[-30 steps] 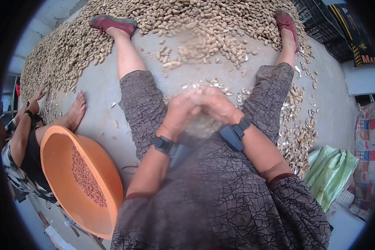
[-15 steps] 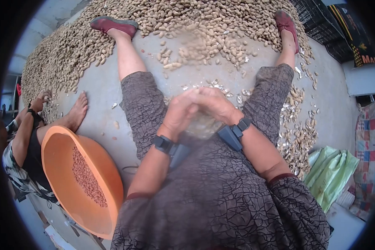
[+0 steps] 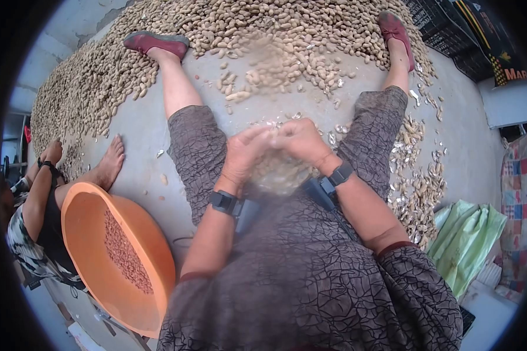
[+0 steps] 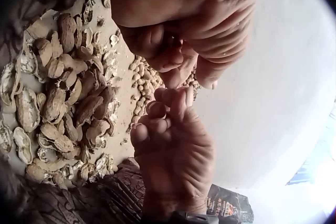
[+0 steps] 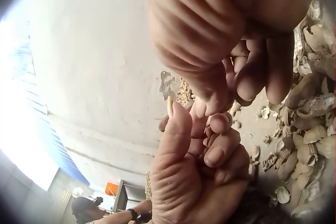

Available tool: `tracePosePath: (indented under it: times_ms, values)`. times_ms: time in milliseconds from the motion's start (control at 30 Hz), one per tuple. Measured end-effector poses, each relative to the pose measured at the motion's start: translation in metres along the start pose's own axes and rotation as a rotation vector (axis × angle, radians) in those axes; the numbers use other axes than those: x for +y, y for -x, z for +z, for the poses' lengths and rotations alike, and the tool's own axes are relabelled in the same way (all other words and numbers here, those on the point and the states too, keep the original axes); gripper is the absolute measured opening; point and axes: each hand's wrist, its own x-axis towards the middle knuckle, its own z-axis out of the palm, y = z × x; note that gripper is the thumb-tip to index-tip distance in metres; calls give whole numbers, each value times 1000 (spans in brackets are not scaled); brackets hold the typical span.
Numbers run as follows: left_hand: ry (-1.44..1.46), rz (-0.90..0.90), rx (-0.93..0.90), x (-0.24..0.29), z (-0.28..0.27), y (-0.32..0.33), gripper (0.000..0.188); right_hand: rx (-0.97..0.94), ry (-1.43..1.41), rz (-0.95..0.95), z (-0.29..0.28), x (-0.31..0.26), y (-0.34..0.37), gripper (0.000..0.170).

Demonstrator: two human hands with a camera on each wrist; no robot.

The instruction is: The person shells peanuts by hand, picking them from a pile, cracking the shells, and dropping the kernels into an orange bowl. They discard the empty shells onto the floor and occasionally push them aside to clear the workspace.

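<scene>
Head: the left hand (image 3: 244, 155) and right hand (image 3: 304, 141) are together in the middle; peanuts (image 3: 228, 26) are heaped far, a basin (image 3: 83, 234) stands left. Left wrist: shells (image 4: 55, 103) lie piled. Right wrist: the hands meet, curled; I cannot tell what they grip

In the head view, a black crate (image 3: 442, 38) is at two o'clock, with a printed black bag (image 3: 485, 32) just beside it. A checked cloth (image 3: 520, 219) shows at three o'clock, and a green sack (image 3: 467, 243) near four. Another person (image 3: 36, 207) sits at nine o'clock, one foot (image 3: 111, 162) bare.
</scene>
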Motion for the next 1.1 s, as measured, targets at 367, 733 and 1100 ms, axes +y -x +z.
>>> tracePosePath:
  times_ms: [367, 733, 1100]
  values:
    - [-388, -26, -87, 0, -5, 1, 11, -47, 223, -102, 6, 9, 7, 15]
    - [-131, 12, -213, -8, -16, -3, 14, -214, -212, 138, -7, -6, 12, 10]
    - [119, -66, -125, 1, -5, 4, 9, -227, -394, 144, -3, -11, 11, 10]
